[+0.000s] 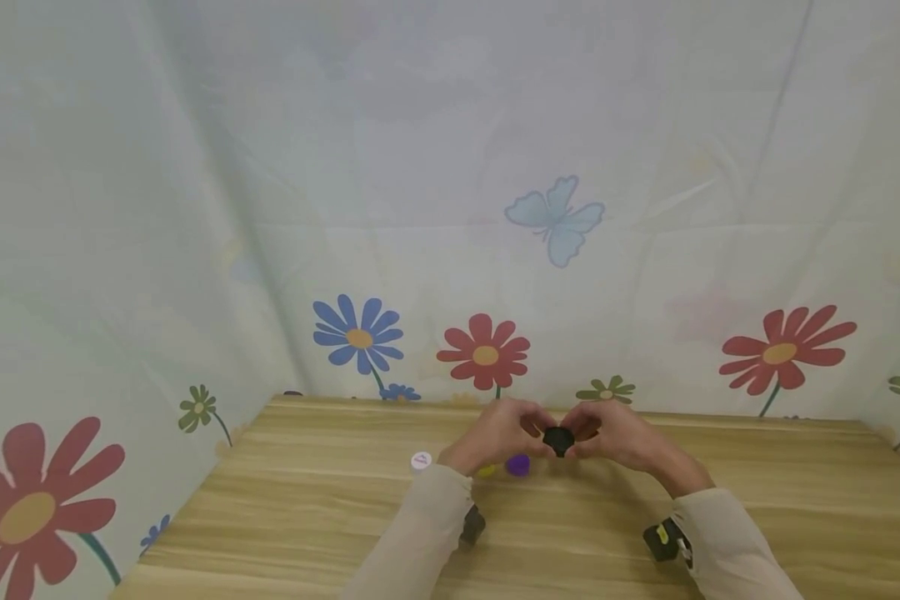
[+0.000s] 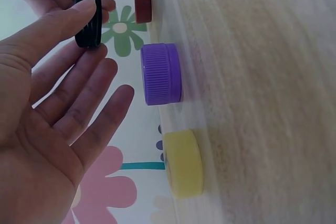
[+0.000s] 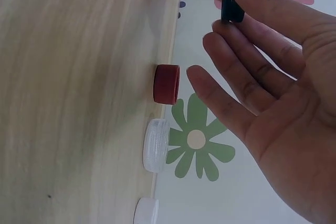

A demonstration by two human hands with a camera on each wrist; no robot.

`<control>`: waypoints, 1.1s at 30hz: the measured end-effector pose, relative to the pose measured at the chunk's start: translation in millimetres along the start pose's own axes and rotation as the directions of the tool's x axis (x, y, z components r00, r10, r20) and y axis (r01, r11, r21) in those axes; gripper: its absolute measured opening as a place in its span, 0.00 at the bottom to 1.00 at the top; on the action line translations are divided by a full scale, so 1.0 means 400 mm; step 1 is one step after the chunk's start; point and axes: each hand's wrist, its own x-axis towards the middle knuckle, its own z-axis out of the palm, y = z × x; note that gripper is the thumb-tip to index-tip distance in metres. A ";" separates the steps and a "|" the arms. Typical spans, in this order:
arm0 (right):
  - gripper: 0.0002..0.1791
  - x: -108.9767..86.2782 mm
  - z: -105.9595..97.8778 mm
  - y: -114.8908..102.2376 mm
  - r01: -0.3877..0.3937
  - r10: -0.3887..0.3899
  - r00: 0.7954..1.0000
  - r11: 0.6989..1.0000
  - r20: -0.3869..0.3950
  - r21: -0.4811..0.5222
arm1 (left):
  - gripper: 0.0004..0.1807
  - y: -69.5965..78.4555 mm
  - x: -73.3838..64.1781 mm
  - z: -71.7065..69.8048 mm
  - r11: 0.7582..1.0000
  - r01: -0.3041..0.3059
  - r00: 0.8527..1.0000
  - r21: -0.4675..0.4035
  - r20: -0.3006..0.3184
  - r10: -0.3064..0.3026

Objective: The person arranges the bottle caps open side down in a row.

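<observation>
Both hands hold a black bottle cap [image 1: 558, 442] between them, raised above the wooden table. My left hand [image 1: 504, 432] pinches its left edge with the thumb on one face and fingertips behind. On the opposite edge, my right hand [image 1: 617, 432] grips with thumb and fingers; its other fingers extend loosely in the right wrist view. Below the left hand, a ribbed purple cap [image 2: 161, 74] and a yellow cap [image 2: 185, 163] stand on the table. A small dark red cap [image 3: 166, 84] is near the right hand's fingertips in the right wrist view, hidden from the head view.
A white cap with pink print [image 1: 421, 461] lies left of the left wrist. In the right wrist view, a clear ribbed cap [image 3: 156, 145] and a white cap [image 3: 146, 212] line up beyond the red one. A flower-printed curtain [image 1: 420, 208] hangs behind the wooden table [image 1: 555, 550].
</observation>
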 end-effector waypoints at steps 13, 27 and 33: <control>0.19 -0.001 0.011 0.008 0.012 -0.013 0.999 0.999 0.040 0.031 | 0.17 -0.007 0.000 0.010 1.000 -0.001 1.000 0.031 0.022 0.000; 0.19 -0.008 0.028 0.014 -0.008 0.005 0.998 0.999 0.064 0.036 | 0.19 -0.012 -0.002 0.023 0.998 -0.022 0.997 0.057 0.072 0.018; 0.18 -0.006 0.032 0.011 -0.003 0.002 0.997 1.000 0.071 0.007 | 0.18 -0.013 0.003 0.026 0.999 -0.032 0.995 0.044 0.094 0.028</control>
